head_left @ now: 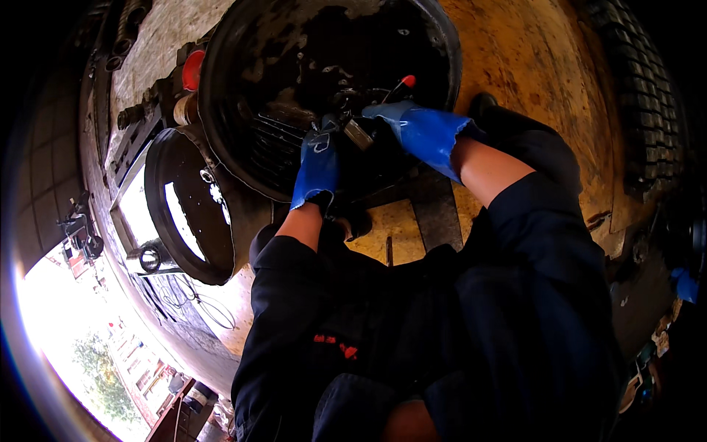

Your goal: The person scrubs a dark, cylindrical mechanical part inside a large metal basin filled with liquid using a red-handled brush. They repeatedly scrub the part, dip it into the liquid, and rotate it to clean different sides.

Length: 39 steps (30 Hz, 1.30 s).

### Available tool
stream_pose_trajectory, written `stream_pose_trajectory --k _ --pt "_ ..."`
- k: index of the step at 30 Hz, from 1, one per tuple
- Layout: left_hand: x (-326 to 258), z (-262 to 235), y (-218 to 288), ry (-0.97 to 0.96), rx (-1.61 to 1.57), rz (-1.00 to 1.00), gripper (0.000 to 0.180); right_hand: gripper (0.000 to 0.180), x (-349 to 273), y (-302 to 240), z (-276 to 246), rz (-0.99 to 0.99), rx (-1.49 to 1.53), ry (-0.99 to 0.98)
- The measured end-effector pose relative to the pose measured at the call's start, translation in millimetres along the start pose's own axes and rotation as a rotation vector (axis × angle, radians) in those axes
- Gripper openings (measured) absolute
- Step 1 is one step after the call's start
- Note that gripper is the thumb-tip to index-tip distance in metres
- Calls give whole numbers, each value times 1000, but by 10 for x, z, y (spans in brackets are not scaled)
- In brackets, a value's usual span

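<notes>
Both my hands wear blue rubber gloves and reach into a large round black basin (221, 88) holding dark, dirty liquid. My left hand (318, 166) grips a dark metal part with ribbed fins (276, 147) at the basin's near side. My right hand (412, 125) is closed around a thin tool with a red tip (406, 80) that sticks up past the glove. A small grey metal piece (359, 135) sits between the two gloves. The fingertips of both hands are hidden among the dark parts.
A second, smaller black basin (166, 214) stands at the left, reflecting light. A red-capped item (193, 70) and metal fittings (132, 114) lie by the big basin's far left. A tyre (648, 96) lies on the yellowish floor at the right. Bright daylight enters at the lower left.
</notes>
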<state>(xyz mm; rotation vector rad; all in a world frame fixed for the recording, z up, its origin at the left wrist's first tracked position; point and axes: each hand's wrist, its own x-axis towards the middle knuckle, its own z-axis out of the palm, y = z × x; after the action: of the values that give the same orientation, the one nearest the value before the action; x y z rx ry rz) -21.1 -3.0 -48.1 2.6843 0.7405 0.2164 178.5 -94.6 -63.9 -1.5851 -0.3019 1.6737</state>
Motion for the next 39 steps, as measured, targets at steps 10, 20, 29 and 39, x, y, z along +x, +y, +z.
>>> stream_pose_trajectory --k 10,20,29,39 --pt "37 -690 249 -19 -166 -354 29 52 -404 -651 220 -177 -1073 236" --pt "-59 -545 -25 187 -287 -225 28 40 -125 -606 31 -222 -513 188" --pt "-72 -727 65 130 -104 -204 23 54 -364 -637 243 -210 -1003 211" --pt "-2 -715 -79 84 -6 -2 32 48 -268 -615 -73 -127 -368 305"
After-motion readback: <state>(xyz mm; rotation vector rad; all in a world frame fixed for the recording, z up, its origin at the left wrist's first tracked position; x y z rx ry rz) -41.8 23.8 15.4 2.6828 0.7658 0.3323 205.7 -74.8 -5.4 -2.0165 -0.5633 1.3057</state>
